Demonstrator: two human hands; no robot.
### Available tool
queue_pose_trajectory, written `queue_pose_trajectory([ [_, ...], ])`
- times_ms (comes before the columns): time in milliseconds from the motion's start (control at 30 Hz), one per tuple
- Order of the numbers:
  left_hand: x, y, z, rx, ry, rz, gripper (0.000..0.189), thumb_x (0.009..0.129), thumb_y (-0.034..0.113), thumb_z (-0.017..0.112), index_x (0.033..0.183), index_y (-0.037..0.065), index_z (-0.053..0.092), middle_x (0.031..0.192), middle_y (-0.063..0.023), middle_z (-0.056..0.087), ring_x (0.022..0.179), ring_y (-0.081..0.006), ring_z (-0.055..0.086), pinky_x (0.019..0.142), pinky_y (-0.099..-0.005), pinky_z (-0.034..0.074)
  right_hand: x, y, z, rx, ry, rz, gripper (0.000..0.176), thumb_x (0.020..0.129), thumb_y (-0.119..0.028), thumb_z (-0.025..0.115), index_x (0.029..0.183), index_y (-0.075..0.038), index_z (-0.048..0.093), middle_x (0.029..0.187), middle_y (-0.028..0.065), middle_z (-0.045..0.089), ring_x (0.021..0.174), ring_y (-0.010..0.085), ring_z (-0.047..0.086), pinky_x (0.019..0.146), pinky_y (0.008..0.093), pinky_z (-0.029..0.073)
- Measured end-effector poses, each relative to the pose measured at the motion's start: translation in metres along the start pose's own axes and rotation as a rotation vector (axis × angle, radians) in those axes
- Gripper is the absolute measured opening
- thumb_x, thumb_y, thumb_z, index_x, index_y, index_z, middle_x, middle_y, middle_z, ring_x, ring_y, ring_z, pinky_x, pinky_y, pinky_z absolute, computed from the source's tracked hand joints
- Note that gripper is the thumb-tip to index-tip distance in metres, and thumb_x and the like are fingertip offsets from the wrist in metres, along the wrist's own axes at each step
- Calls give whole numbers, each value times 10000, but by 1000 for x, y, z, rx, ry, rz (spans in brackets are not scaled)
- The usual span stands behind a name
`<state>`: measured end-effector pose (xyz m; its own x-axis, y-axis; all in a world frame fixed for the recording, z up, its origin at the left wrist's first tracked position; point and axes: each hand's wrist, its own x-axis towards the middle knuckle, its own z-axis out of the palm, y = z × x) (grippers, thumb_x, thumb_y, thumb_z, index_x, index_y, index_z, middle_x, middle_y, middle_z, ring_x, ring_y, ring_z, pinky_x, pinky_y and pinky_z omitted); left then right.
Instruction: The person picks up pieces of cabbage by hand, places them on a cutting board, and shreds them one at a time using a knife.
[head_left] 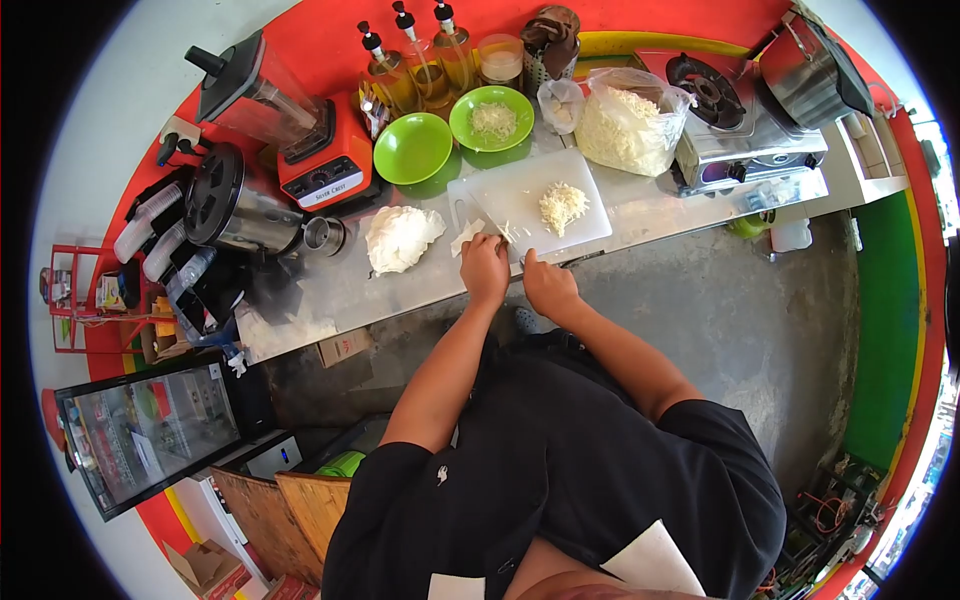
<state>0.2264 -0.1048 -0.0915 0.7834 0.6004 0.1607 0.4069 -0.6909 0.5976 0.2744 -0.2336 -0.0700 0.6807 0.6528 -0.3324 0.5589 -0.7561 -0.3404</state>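
Observation:
On the white cutting board (565,180), my left hand (485,268) is closed at the near edge, fingers pressing a pale piece of what looks like cabbage (466,237). My right hand (549,285) is wrapped round a knife, its thin blade (508,238) angled over the board beside the left fingers. Small cut strips lie around the blade. A heap of pale shreds (564,208) sits on the board's right part. Left of the board rests a large white, leafy-looking lump (403,239). The knife handle is mostly hidden in my fist.
Behind the board stand two green bowls (414,148), one holding shreds (494,120), and a plastic bag of shreds (632,122). A red blender (325,172) and a metal cup (324,236) are left. Oil pump bottles (392,75) line the back. A gas stove (752,150) is right.

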Motion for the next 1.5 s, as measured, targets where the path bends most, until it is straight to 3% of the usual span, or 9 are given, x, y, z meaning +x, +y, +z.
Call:
queue_pose_trajectory([
  [33, 0, -1, 0, 1, -2, 0, 107, 875, 140, 698, 963, 101, 744, 1010, -55, 671, 996, -320, 606, 829, -425, 532, -1, 2, 3, -28, 24, -5, 181, 958, -112, 507, 1094, 6, 490, 858, 229, 740, 811, 363, 758, 707, 472, 604],
  [400, -1, -4, 3, 36, 23, 59, 120, 863, 138, 683, 940, 75, 750, 1012, -59, 682, 997, -319, 620, 827, -432, 533, -7, 0, -1, -69, -18, 9, 176, 969, -117, 506, 1104, -5, 495, 873, 205, 748, 824, 348, 761, 725, 461, 608],
  [467, -1, -3, 2, 44, -1, 39, 121, 864, 139, 687, 946, 78, 752, 1013, -61, 687, 1011, -319, 621, 844, -430, 533, -4, 3, -2, -23, 9, -19, 185, 954, -92, 530, 1098, 7, 467, 871, 233, 735, 831, 381, 750, 719, 484, 598],
  [700, 0, -1, -1, 50, 0, -17, 135, 880, 150, 689, 984, 98, 757, 1015, -57, 708, 1008, -304, 633, 817, -426, 550, -6, -2, -3, -43, 8, 12, 138, 963, -119, 511, 1058, -20, 494, 834, 199, 742, 783, 342, 760, 678, 447, 608],
  [867, 2, -2, 0, 38, 1, -36, 125, 870, 153, 710, 975, 100, 753, 994, -79, 720, 1006, -308, 648, 815, -431, 550, -9, -6, -25, -56, -48, -23, 189, 962, -113, 508, 1109, 6, 501, 831, 216, 739, 783, 349, 758, 679, 454, 608],
  [1067, 1, -2, -2, 78, -25, -71, 115, 866, 178, 717, 942, 98, 751, 956, -85, 717, 962, -326, 647, 819, -439, 538, -4, 3, 2, -33, -3, -23, 200, 958, -108, 514, 1121, 9, 504, 856, 217, 742, 794, 363, 754, 671, 456, 604],
  [1167, 0, -3, -3, 76, 29, 79, 87, 871, 159, 687, 907, 99, 739, 940, -63, 701, 951, -312, 642, 792, -431, 546, -5, -6, -23, -62, -76, -6, 182, 962, -108, 509, 1107, 2, 499, 869, 218, 742, 809, 364, 753, 677, 457, 603],
  [1500, -7, -4, -2, 97, -14, 104, 122, 846, 148, 688, 930, 83, 749, 972, -62, 696, 984, -310, 633, 822, -438, 547, -8, -5, -17, -6, -76, 5, 156, 969, -103, 490, 1092, -7, 483, 883, 230, 740, 843, 372, 752, 722, 469, 602],
])
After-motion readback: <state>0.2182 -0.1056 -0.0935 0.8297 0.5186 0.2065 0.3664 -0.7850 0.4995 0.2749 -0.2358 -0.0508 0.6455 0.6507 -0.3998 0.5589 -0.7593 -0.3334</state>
